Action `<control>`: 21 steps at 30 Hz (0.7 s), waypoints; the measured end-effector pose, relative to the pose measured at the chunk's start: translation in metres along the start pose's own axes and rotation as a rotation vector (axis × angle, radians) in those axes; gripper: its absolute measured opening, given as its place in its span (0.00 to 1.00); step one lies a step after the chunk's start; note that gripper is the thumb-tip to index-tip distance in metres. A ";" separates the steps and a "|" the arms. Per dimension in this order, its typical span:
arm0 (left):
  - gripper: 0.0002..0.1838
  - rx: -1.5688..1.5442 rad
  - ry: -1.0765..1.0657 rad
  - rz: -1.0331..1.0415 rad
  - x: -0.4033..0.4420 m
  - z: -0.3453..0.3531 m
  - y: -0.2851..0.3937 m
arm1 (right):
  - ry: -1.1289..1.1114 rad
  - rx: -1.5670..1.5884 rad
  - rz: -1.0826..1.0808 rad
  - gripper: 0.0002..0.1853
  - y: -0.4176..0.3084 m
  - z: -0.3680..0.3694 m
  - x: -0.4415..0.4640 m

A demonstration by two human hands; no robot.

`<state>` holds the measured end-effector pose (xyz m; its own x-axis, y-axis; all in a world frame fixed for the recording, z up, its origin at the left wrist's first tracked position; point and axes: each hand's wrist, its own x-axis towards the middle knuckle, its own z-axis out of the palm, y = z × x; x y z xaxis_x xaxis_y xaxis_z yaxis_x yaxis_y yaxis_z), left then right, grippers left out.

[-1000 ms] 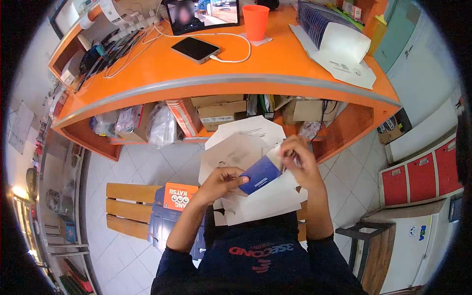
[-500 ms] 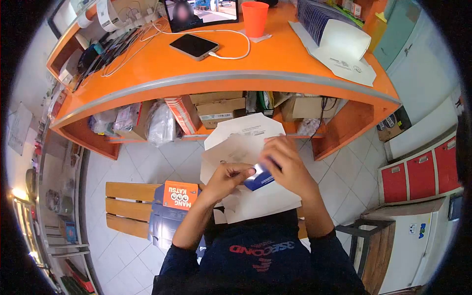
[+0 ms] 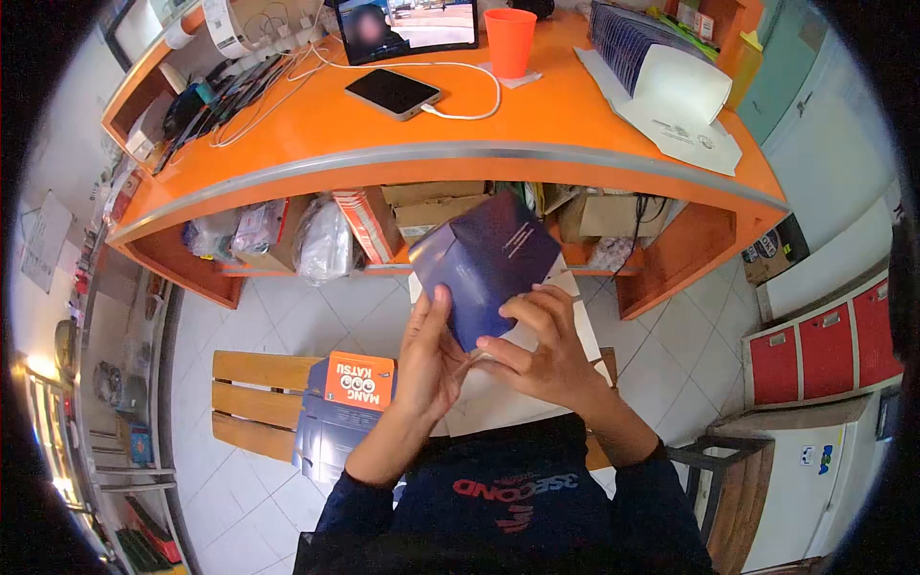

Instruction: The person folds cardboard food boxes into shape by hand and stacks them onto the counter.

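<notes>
A dark blue cardboard food box [image 3: 484, 268], partly folded and with small pale print, is tilted up above my lap. My left hand [image 3: 429, 350] grips its lower left edge, the thumb on the blue face and the other fingers mostly behind. On the lower right edge, my right hand [image 3: 546, 350] is closed with bent fingers pressing near the bottom corner. Underneath, pale cardboard sheets [image 3: 498, 407] lie across my lap, partly covered by the box and both hands.
An orange counter [image 3: 307, 125] stands ahead, bearing a phone [image 3: 393, 93], a tablet, an orange cup [image 3: 510, 45] and a stack of blue cardboard [image 3: 632, 57]. To my left, a wooden bench [image 3: 254, 398] holds flat blue-and-orange box cardboard [image 3: 340, 422]. Boxes fill the shelf below.
The cardboard has turned from its pale side to its blue side and now stands raised. Both hands have shifted to its lower edges. The view has moved slightly.
</notes>
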<state>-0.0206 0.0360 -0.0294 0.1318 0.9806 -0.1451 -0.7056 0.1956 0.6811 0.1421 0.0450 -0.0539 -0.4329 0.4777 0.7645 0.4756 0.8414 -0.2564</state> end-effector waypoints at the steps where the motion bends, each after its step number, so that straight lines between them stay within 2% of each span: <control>1: 0.20 -0.028 0.005 0.018 -0.001 0.003 -0.003 | 0.055 -0.050 -0.055 0.29 0.003 0.005 -0.001; 5: 0.19 -0.145 -0.004 0.088 -0.007 0.019 0.008 | 0.063 0.041 -0.212 0.24 0.012 0.000 -0.004; 10: 0.17 0.071 -0.079 0.303 0.001 -0.005 0.012 | 0.082 0.243 -0.221 0.20 0.006 -0.022 0.002; 12: 0.17 0.125 -0.164 0.380 0.003 -0.010 0.008 | 0.075 0.200 -0.145 0.20 0.000 -0.028 0.010; 16: 0.16 0.467 -0.132 0.533 -0.008 -0.004 -0.013 | 0.106 0.057 0.010 0.21 -0.009 -0.030 0.029; 19: 0.13 0.442 -0.144 0.421 -0.013 0.004 -0.006 | 0.038 0.108 0.019 0.21 -0.007 -0.034 0.026; 21: 0.10 0.415 -0.124 0.408 -0.012 0.000 -0.001 | -0.070 0.091 -0.085 0.18 -0.007 -0.045 0.027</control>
<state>-0.0215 0.0240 -0.0287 0.0052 0.9670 0.2548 -0.3885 -0.2328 0.8916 0.1616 0.0401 -0.0050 -0.5231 0.4173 0.7432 0.3649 0.8976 -0.2472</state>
